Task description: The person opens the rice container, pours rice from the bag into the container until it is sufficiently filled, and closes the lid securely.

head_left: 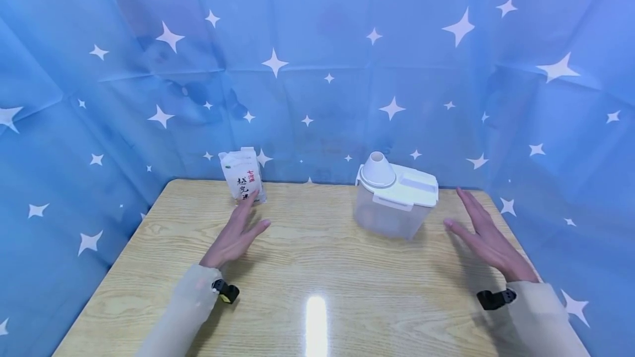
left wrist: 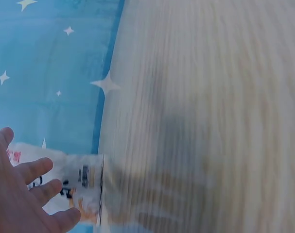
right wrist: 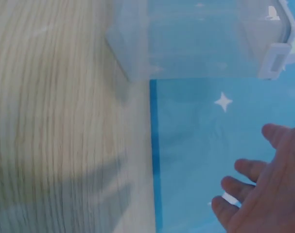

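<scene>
A white printed packet [head_left: 241, 175] with red and black characters stands at the table's far edge, left of the middle. My left hand [head_left: 237, 237] is just in front of it, fingers spread and holding nothing. In the left wrist view those fingers overlap the packet [left wrist: 81, 182], and whether they touch it I cannot tell. To the right stands a clear container [head_left: 389, 215] with a white lid [head_left: 416, 185] and a white cone-shaped piece [head_left: 378, 171] on top. Beside its right side, apart from it, my right hand [head_left: 488, 241] hovers with fingers extended and nothing held.
Both things stand on a light wooden table [head_left: 307, 258] near its back edge. A blue curtain with white stars [head_left: 317, 70] hangs behind the table and along its sides. A bright light reflection [head_left: 316, 326] lies on the tabletop at the front.
</scene>
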A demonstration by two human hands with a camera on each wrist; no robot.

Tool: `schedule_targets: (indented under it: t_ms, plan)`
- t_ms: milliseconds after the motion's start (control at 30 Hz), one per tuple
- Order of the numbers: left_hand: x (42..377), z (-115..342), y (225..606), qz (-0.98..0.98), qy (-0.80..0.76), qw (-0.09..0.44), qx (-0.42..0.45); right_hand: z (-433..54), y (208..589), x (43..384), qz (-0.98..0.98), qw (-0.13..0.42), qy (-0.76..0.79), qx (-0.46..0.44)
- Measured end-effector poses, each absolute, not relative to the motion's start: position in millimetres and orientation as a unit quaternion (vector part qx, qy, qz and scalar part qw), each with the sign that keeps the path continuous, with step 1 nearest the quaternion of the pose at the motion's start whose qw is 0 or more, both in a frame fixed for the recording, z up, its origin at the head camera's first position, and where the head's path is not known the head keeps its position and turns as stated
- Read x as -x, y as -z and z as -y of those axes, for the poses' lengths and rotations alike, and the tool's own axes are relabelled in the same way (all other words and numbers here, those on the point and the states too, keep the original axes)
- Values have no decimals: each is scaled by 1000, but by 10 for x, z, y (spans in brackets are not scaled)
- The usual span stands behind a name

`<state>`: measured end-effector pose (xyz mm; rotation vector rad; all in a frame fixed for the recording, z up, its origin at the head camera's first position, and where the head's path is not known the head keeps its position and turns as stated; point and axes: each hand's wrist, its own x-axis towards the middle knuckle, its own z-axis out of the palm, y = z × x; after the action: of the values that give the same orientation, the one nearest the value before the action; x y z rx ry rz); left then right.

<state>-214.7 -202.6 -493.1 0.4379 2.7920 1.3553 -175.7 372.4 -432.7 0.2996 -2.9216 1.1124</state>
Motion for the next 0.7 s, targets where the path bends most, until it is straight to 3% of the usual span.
schedule_targets:
  t_ms: [300, 700]
  plan:
    - [2251, 1798, 4939, -861, -489, 25, -140, -3643, 4295, 1792, 916, -20, -392, -87]
    - [2367, 1372, 4967, -783, -600, 114, -122, -3484, 4304, 1872, 890, 3, -446, -95]
